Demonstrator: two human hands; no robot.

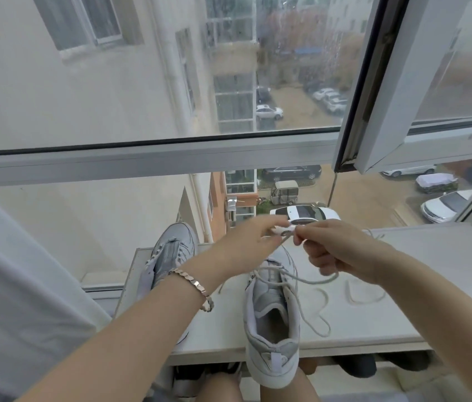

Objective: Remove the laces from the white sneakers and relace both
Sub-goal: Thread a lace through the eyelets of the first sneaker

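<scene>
Two white-grey sneakers stand on a white ledge point(379, 323) by the window. The near sneaker point(272, 323) points away from me, its heel hanging over the ledge's front edge, with a white lace point(310, 281) threaded through its lower eyelets. The far sneaker point(171, 250) lies to the left, partly hidden by my left forearm. My left hand point(246, 242) and my right hand point(336, 250) meet above the near sneaker's toe and both pinch the lace there. A loose lace point(365, 294) curls on the ledge to the right.
A big window point(153, 158) rises right behind the ledge, with an opened sash point(379, 111) at the upper right. A pale curtain point(20, 285) hangs at the left. Dark shoes point(356, 365) sit on a shelf under the ledge. My knees show at the bottom.
</scene>
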